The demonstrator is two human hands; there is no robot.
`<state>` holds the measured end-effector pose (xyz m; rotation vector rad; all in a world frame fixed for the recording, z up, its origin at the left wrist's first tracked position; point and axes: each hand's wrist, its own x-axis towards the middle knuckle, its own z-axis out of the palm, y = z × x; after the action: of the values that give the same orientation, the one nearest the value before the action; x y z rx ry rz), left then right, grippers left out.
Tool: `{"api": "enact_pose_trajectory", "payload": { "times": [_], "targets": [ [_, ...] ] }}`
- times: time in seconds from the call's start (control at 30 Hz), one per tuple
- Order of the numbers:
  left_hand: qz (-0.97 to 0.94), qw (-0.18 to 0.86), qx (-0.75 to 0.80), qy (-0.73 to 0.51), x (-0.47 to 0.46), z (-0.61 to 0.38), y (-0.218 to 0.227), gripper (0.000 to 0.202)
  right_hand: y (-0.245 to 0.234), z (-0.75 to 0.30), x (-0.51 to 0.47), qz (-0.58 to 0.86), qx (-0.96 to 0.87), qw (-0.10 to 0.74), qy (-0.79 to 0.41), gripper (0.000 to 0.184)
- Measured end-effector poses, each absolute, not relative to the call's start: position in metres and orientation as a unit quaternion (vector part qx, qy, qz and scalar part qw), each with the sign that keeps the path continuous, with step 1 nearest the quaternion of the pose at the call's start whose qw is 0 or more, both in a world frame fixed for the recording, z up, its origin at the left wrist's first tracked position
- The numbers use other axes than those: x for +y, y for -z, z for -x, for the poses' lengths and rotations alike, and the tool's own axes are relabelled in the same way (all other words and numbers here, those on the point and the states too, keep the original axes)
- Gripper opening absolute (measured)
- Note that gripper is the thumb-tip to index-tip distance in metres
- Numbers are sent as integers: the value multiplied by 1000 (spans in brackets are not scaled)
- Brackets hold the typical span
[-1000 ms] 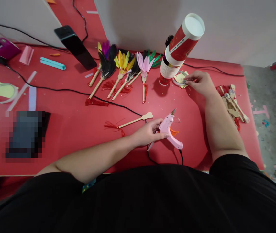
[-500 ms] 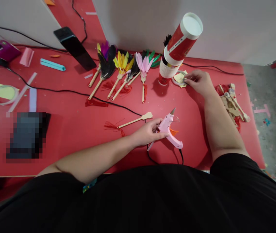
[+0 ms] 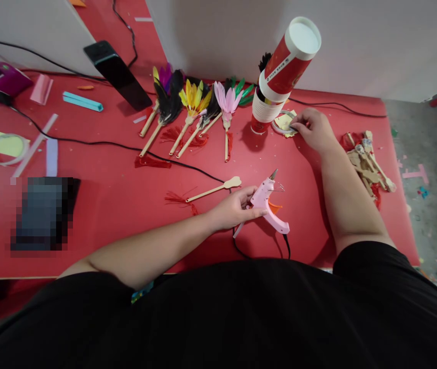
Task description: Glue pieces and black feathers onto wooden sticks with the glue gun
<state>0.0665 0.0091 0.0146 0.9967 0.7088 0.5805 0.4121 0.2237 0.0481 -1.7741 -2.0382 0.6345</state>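
Note:
My left hand (image 3: 237, 207) is closed around the body of a pink hot glue gun (image 3: 265, 201), its metal nozzle pointing up and away from me and its orange trigger facing right. Beside that hand lies a flat wooden stick (image 3: 212, 189) with a red tassel. Farther off, my right hand (image 3: 312, 128) has its fingertips pinched together at the edge of a roll of tape (image 3: 275, 126) with yellowish paper (image 3: 285, 122) inside it. Whatever is between those fingertips is too small to make out.
Several feather fans (image 3: 193, 105) with wooden handles lie along the back. Stacked paper cups (image 3: 266, 105) stand by the tape roll. A pile of wooden pieces (image 3: 368, 164) sits at right. A phone (image 3: 120, 77) leans at back left, and a black cord (image 3: 126, 145) crosses the red table (image 3: 126, 205).
Almost nothing differs. My right hand has shifted very slightly at the tape roll; the left hand keeps the glue gun in the same spot.

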Motion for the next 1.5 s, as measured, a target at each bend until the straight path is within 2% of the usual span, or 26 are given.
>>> {"api": "enact_pose_trajectory", "payload": {
  "times": [0.27, 0.6, 0.9, 1.0, 1.2, 1.5],
  "targets": [
    [-464, 776, 331, -271, 10, -67, -16, 70, -48, -420, 223, 601, -715, 254, -251, 31],
    [-468, 773, 330, -273, 11, -67, -18, 66, -45, -421, 224, 590, -734, 263, -210, 3],
    [-469, 770, 333, -277, 9, -68, -15, 61, -50, -431, 225, 589, -706, 264, -292, 24],
    [-469, 770, 333, -274, 9, -68, -14, 60, -46, -431, 227, 601, -687, 269, -309, 26],
    [-463, 774, 335, -271, 9, -69, -16, 61, -38, -436, 231, 567, -735, 280, -244, 17],
    [-475, 770, 327, -273, 9, -67, -16, 61, -30, -432, 232, 563, -749, 265, -228, 28]
  ]
}}
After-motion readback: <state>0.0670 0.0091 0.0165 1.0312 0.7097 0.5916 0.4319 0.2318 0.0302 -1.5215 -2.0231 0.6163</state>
